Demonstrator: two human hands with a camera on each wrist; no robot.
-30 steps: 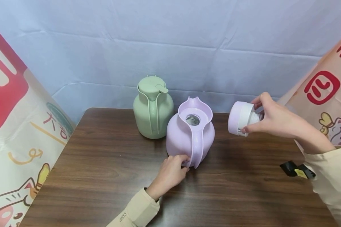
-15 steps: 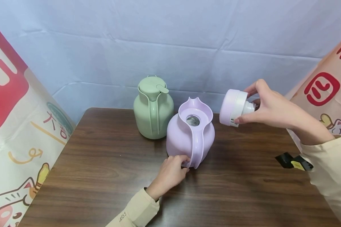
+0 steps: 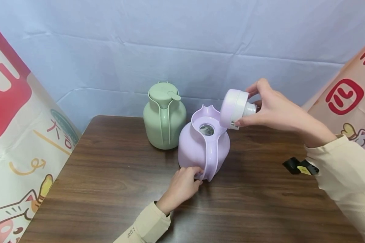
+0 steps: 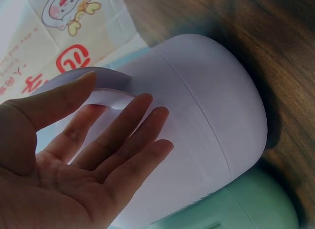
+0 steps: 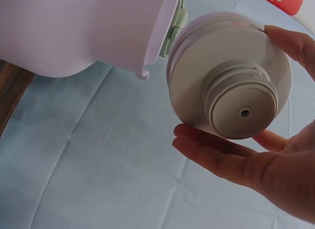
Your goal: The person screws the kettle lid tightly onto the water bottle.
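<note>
A light purple thermos jug (image 3: 190,143) stands on the table, its round mouth uncovered. My left hand (image 3: 182,185) is at the low end of the jug's handle (image 3: 211,157). In the left wrist view, thumb and index finger pinch that handle while the other fingers (image 4: 138,160) stretch loosely beside the body. My right hand (image 3: 273,108) holds the purple-and-white jug lid (image 3: 234,108) by its rim, tilted on its side, just right of the mouth. In the right wrist view, the lid's threaded stopper (image 5: 243,108) faces the camera, away from the jug.
A green thermos jug (image 3: 164,118) with its lid on stands behind and left of the purple one. A pale cloth backdrop (image 3: 109,60) hangs behind the wooden table (image 3: 109,189). Printed sheets flank both sides. A black strap (image 3: 299,166) hangs near the right sleeve.
My right hand has carried the lid leftward and up, from well right of the purple jug to beside its mouth. The left hand and both jugs have stayed in place.
</note>
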